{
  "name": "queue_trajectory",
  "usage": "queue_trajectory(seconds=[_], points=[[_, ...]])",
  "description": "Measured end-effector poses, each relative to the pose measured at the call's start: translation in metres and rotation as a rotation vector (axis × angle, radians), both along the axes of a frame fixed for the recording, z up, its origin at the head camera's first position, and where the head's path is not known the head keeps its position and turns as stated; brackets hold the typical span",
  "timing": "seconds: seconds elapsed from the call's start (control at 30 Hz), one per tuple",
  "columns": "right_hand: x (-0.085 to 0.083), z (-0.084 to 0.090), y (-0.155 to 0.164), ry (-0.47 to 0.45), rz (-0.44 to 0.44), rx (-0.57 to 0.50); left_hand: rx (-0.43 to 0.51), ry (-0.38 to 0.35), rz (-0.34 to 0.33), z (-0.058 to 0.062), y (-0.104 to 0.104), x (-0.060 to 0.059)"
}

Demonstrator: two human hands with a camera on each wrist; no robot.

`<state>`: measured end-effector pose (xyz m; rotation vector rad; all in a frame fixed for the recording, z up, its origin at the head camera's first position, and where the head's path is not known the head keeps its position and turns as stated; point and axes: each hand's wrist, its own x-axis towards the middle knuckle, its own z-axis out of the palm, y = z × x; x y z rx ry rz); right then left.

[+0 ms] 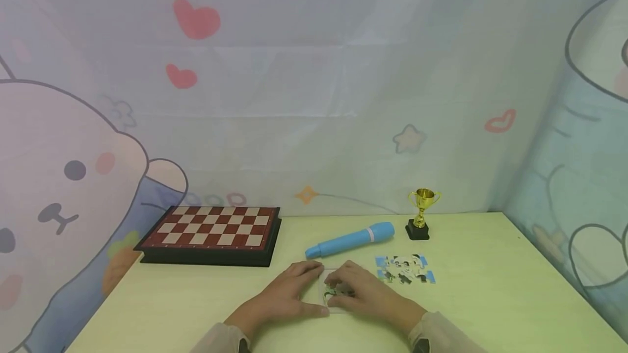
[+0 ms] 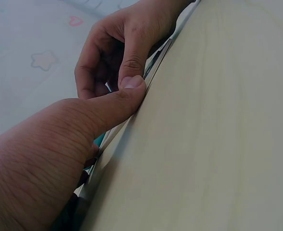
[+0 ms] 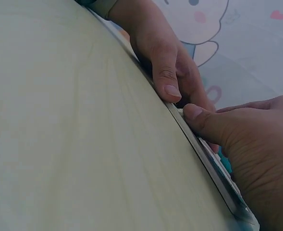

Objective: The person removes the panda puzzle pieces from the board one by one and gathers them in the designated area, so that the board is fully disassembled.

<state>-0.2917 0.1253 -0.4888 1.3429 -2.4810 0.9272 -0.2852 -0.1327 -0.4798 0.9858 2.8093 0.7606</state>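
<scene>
The left hand (image 1: 287, 293) and right hand (image 1: 365, 290) lay nearest the viewer at 6 o'clock on the table (image 1: 490, 298), both grasping a clear flat case (image 1: 332, 290) between them, thumbs pinched on its near edge and fingers curled over it. The case held dark-printed pieces; the fingers hid most of them. A part-built puzzle (image 1: 405, 269) lay at 1 o'clock of the hands, a blue tube (image 1: 349, 240) at 12, a gold trophy (image 1: 421, 214) beyond it, and a chessboard (image 1: 213, 227) at 10. Cartoon-printed curtains (image 1: 314, 97) enclosed the pale green table.
</scene>
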Motion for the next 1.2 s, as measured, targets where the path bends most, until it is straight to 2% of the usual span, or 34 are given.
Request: queue_trajectory(seconds=[0.23,0.4,0.57,0.7,0.97,1.2], points=[[-0.003,0.001,-0.001,0.131,0.104,-0.043,0.001,0.005,0.000,0.001,0.000,0.001],[-0.003,0.002,-0.002,0.145,0.139,-0.093,-0.006,0.020,-0.003,0.000,0.000,0.001],[-0.004,0.000,-0.001,0.119,0.151,-0.137,-0.009,0.030,-0.009,0.000,0.000,0.000],[-0.005,-0.003,0.000,0.070,0.147,-0.176,-0.010,0.025,-0.003,0.000,0.000,0.000],[-0.005,-0.002,0.006,0.082,0.122,-0.221,-0.007,0.016,0.002,0.001,0.000,0.001],[0.000,0.002,0.039,0.041,-0.006,-0.218,-0.017,0.037,0.002,0.002,0.002,0.001]])
